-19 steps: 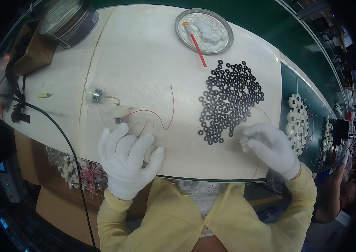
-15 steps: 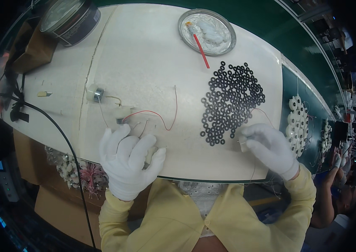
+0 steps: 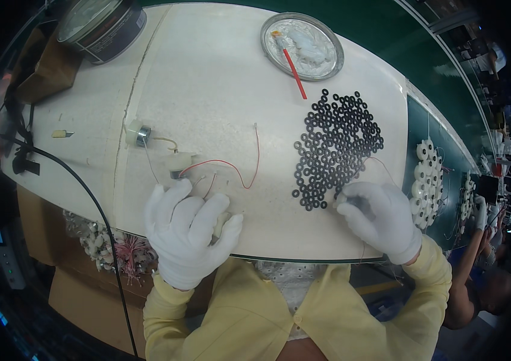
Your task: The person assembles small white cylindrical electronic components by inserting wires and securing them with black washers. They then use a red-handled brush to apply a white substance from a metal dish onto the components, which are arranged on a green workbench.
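Near our white desk's right edge [image 3: 395, 120], small round black rings [image 3: 339, 141] stretch away from our nearer white-gloved right hand [image 3: 383, 215], pinched nearly closed; our white-gloved left hand [image 3: 190, 237] half-curls over a cream part [image 3: 221, 224], both holds unclear.

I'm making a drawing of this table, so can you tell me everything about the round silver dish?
The round silver dish is shallow and metal-looking, with a raised rim. White paste-like stuff is spread unevenly inside, with an orange patch. A red stick lies across the near rim, one end inside, the other outside. The dish lies flat on the far side of the white table, beyond the black rings. Neither left hand nor right hand touches it.
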